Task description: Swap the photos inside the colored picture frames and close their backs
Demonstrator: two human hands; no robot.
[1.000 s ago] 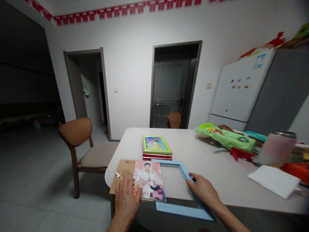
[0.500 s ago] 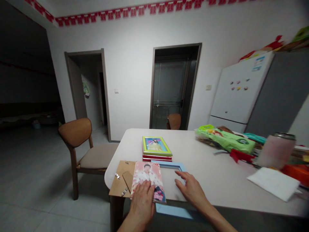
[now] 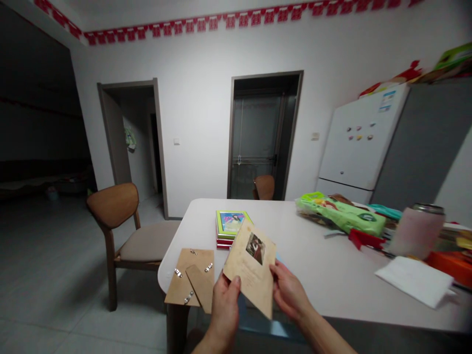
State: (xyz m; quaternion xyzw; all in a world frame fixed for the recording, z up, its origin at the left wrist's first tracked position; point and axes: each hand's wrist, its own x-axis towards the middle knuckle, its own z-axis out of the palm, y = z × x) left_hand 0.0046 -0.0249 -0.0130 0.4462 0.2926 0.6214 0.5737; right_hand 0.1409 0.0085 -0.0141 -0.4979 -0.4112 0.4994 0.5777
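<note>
Between my two hands is a beige photo card, tilted up above the table's front edge. A small dark picture and faint lettering show on its face. My left hand grips its lower left side, thumb on top. On the right edge, my right hand pinches it. Below the card lies a light blue picture frame, mostly hidden. Left of my hands rests a brown backing board with metal clips and a stand flap.
Behind the card is a stack of picture frames with a green frame on top. Green packaging, a pink jar and a white tissue occupy the table's right side. A wooden chair stands at the left.
The card has been lifted off the table and now shows a beige face instead of the pink portrait. My right hand has closed on its right edge; my left hand now grips its left side.
</note>
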